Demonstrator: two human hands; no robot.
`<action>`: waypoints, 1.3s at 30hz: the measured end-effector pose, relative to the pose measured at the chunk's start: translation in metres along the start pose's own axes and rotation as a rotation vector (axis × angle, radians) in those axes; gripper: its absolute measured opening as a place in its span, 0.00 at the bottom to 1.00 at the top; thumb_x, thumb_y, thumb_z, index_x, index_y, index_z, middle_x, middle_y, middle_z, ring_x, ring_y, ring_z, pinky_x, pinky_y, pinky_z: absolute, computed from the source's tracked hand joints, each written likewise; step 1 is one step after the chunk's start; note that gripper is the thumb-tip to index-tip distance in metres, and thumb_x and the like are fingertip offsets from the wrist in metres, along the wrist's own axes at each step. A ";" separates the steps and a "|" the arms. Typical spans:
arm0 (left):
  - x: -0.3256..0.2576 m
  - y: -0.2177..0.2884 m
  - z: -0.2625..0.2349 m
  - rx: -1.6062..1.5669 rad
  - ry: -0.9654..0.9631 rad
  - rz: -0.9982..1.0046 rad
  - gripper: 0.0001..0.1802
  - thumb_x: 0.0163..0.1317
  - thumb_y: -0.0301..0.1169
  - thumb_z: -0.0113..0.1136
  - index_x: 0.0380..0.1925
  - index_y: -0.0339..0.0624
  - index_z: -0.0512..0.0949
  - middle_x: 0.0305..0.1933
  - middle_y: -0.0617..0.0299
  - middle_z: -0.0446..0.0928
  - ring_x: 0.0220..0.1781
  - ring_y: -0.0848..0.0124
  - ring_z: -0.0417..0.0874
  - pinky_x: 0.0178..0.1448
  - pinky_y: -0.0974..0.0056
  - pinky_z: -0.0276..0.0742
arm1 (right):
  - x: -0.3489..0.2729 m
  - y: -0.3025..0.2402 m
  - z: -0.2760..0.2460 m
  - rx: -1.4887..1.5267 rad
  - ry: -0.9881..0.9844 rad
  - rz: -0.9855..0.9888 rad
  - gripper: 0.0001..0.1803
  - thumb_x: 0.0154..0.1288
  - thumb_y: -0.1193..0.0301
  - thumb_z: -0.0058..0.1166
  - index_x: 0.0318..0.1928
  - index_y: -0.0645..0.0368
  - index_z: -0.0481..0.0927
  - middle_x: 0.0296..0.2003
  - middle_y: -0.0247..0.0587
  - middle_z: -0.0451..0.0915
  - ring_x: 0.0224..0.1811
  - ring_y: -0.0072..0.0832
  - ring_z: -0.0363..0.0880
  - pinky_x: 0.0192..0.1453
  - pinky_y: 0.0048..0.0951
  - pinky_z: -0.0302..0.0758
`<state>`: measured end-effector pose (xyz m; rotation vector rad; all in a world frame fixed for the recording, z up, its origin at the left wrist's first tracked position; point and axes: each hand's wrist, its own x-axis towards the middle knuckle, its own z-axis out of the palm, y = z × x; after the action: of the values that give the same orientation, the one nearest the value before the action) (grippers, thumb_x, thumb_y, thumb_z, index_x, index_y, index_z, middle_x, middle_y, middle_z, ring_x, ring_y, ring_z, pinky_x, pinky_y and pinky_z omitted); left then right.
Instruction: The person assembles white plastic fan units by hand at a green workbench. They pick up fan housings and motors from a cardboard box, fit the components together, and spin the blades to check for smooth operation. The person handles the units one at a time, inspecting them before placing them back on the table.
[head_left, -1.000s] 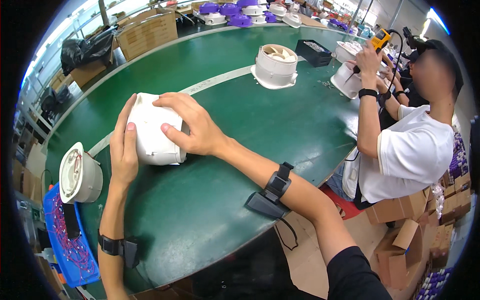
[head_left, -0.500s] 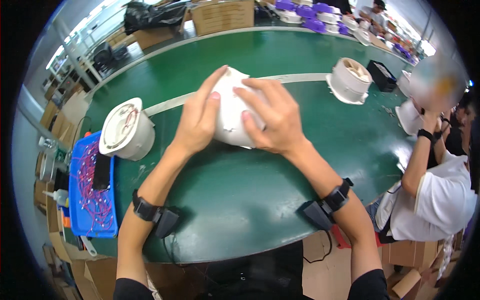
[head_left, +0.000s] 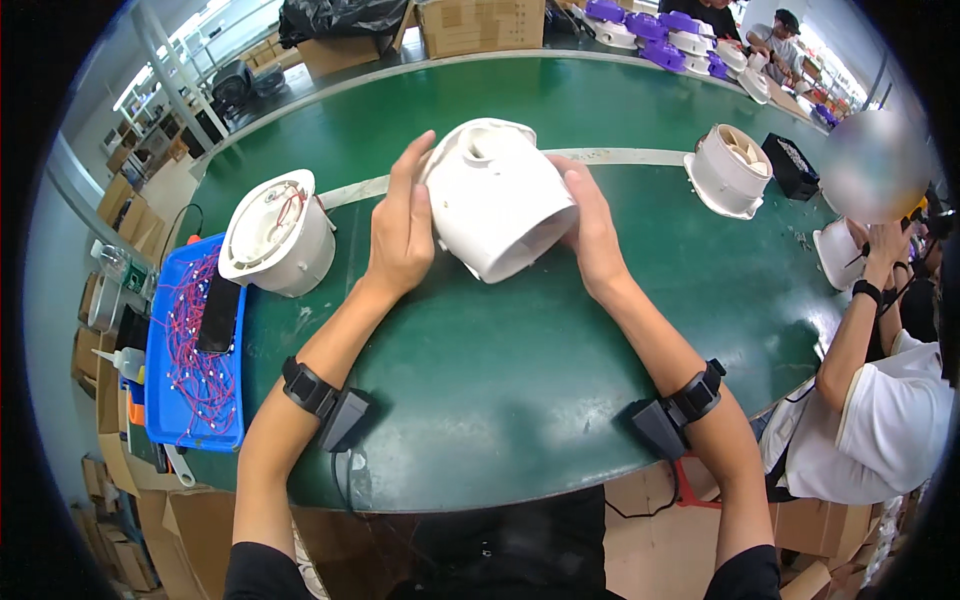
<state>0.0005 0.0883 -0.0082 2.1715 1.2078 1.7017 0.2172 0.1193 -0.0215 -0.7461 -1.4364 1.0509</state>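
Observation:
A white plastic fan housing (head_left: 500, 200) is held tilted above the green table (head_left: 500, 400), its open round mouth facing down toward me. My left hand (head_left: 400, 225) presses flat against its left side. My right hand (head_left: 588, 225) grips its right side. Both wrists carry black strapped devices with cables.
A second white round housing (head_left: 278, 232) with red wires stands to the left, beside a blue tray (head_left: 190, 370) of red wires and a black phone. Another housing (head_left: 728, 170) sits at the right by a black box (head_left: 795, 165). A co-worker in a white shirt (head_left: 900, 420) works at the right edge.
My view has swung left, so the housing is now in front of me. Both hands have turned it so that its open mouth faces me, and it is lifted off the table.

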 end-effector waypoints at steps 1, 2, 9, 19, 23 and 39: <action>0.000 -0.004 -0.002 0.025 -0.007 -0.036 0.23 0.72 0.28 0.36 0.63 0.32 0.66 0.60 0.39 0.74 0.64 0.48 0.75 0.66 0.57 0.68 | 0.000 -0.003 0.002 -0.014 -0.007 -0.008 0.28 0.74 0.55 0.34 0.58 0.66 0.72 0.52 0.49 0.76 0.56 0.33 0.71 0.64 0.31 0.62; -0.003 -0.010 -0.002 0.052 -0.013 -0.073 0.23 0.72 0.28 0.36 0.64 0.32 0.66 0.60 0.39 0.73 0.64 0.48 0.75 0.66 0.57 0.68 | -0.004 -0.008 0.001 -0.038 -0.018 -0.008 0.26 0.73 0.58 0.39 0.61 0.65 0.71 0.55 0.50 0.76 0.59 0.34 0.71 0.63 0.33 0.65; -0.005 -0.035 0.007 -0.100 0.119 -0.618 0.31 0.74 0.48 0.35 0.65 0.35 0.65 0.65 0.44 0.70 0.68 0.55 0.70 0.70 0.58 0.62 | -0.010 -0.011 0.010 -0.168 -0.024 -0.154 0.26 0.74 0.61 0.45 0.64 0.64 0.67 0.58 0.53 0.74 0.57 0.36 0.76 0.56 0.34 0.77; -0.001 0.000 0.017 -0.804 -0.022 -0.593 0.42 0.70 0.57 0.40 0.73 0.37 0.50 0.73 0.51 0.57 0.73 0.60 0.61 0.73 0.57 0.59 | -0.003 0.003 0.005 0.004 -0.022 0.049 0.35 0.75 0.53 0.40 0.71 0.65 0.59 0.66 0.52 0.66 0.62 0.35 0.71 0.66 0.33 0.65; -0.006 0.010 0.022 -0.814 -0.108 -0.641 0.44 0.66 0.54 0.54 0.73 0.43 0.49 0.72 0.54 0.58 0.73 0.61 0.61 0.73 0.54 0.60 | -0.011 -0.009 0.014 -0.188 0.062 -0.141 0.31 0.71 0.61 0.48 0.68 0.66 0.62 0.65 0.56 0.66 0.65 0.40 0.67 0.68 0.37 0.62; -0.015 0.024 0.029 -1.271 -0.061 -0.866 0.49 0.62 0.69 0.44 0.71 0.43 0.55 0.72 0.53 0.59 0.73 0.57 0.61 0.73 0.46 0.58 | -0.007 -0.012 0.007 -0.068 0.155 -0.101 0.27 0.77 0.58 0.38 0.63 0.66 0.67 0.59 0.49 0.71 0.62 0.31 0.68 0.65 0.30 0.64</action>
<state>0.0369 0.0733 -0.0170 0.7562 0.5432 1.3174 0.2128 0.1068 -0.0130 -0.7786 -1.3671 0.8523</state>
